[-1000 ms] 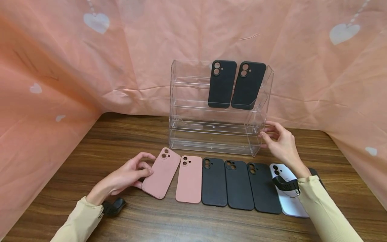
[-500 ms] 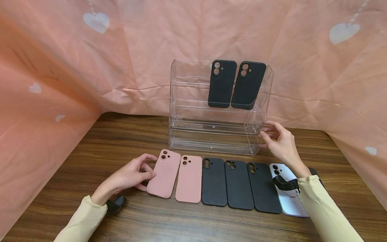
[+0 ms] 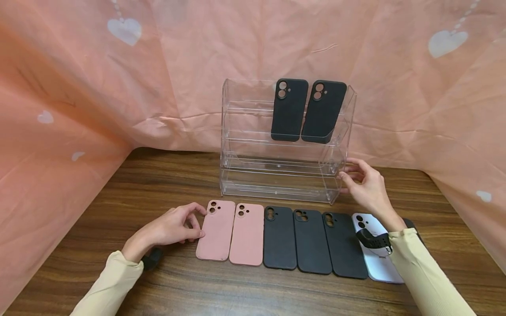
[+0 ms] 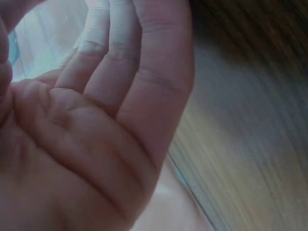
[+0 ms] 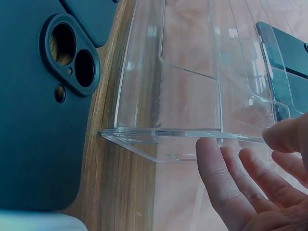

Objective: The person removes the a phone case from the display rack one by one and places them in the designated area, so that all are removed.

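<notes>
In the head view, my left hand [image 3: 174,226] touches the left edge of the leftmost pink phone case [image 3: 215,230] with thumb and index finger. That case lies flat beside a second pink phone case [image 3: 247,235]. The left wrist view shows the palm and bent fingers, not the contact. My right hand [image 3: 367,186] rests its fingertips against the right side panel of a clear tiered display stand [image 3: 276,192]; the right wrist view shows the fingers [image 5: 214,166] fairly straight at that panel. Two black phone cases [image 3: 290,109] lean upright on the stand's upper tier.
Right of the pink cases lie three black phone cases [image 3: 312,241] in a row, then a white case [image 3: 381,263] partly under the right wrist. Another dark case [image 3: 409,224] peeks out behind the right sleeve. Pink cloth [image 3: 178,66] encloses the wooden table [image 3: 170,287].
The leftmost pink case has turned from slanted to nearly straight and come down flat next to the second one. My left hand moved right with it; the right hand stayed at the stand.
</notes>
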### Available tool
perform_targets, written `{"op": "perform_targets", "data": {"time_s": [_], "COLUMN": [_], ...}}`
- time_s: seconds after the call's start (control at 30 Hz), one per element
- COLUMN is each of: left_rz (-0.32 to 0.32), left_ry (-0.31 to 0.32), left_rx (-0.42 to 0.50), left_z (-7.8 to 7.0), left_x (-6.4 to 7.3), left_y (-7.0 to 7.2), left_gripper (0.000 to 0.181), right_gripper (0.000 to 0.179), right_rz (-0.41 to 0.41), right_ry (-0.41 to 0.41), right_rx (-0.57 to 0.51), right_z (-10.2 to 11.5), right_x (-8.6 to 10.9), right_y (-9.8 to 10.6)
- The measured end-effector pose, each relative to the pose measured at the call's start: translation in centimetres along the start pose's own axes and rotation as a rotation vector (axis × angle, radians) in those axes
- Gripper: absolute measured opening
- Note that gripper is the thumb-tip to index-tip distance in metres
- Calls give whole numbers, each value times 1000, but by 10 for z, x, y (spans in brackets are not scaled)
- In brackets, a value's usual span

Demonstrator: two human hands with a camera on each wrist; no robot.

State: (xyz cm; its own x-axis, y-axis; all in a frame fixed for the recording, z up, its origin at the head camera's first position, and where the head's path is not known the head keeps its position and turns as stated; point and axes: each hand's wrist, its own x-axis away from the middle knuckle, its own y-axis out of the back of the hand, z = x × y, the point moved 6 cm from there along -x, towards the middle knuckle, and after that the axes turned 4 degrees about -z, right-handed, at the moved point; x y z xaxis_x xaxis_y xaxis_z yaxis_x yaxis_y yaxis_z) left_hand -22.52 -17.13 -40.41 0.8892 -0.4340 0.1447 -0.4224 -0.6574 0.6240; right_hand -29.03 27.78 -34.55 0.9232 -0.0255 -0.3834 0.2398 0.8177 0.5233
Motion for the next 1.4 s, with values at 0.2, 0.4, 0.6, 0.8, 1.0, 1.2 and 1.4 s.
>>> {"op": "perform_targets", "data": {"time_s": [0.2, 0.4, 0.6, 0.8, 1.0, 1.2, 1.4], "left_rz": [1, 15, -101, -281, -371, -427, -479], "left_ry": [1, -20, -141, -187, -253, -303, -376], "left_rx": [24, 1, -98, 2, 112, 161, 212], "left_z": [3, 4, -9, -33, -56, -75, -93], "left_x": [-3, -5, -13, -27, -41, -56, -71], "left_y": [0, 2, 18, 38, 49, 52, 53], "left_gripper": [51, 50, 37, 36, 38, 36, 34], "right_gripper": [42, 43, 43, 43, 43, 44, 46], "right_rz": [-5, -2, 8, 5, 9, 11, 13], "right_ry": [-2, -4, -8, 0, 0, -1, -1], "right_rx": [1, 9, -6, 1, -10, -8, 0], "right_z": [1, 0, -2, -1, -1, -1, -2], "right_x": [0, 2, 2, 2, 2, 1, 1], "right_y": [2, 2, 0, 1, 0, 0, 1]}}
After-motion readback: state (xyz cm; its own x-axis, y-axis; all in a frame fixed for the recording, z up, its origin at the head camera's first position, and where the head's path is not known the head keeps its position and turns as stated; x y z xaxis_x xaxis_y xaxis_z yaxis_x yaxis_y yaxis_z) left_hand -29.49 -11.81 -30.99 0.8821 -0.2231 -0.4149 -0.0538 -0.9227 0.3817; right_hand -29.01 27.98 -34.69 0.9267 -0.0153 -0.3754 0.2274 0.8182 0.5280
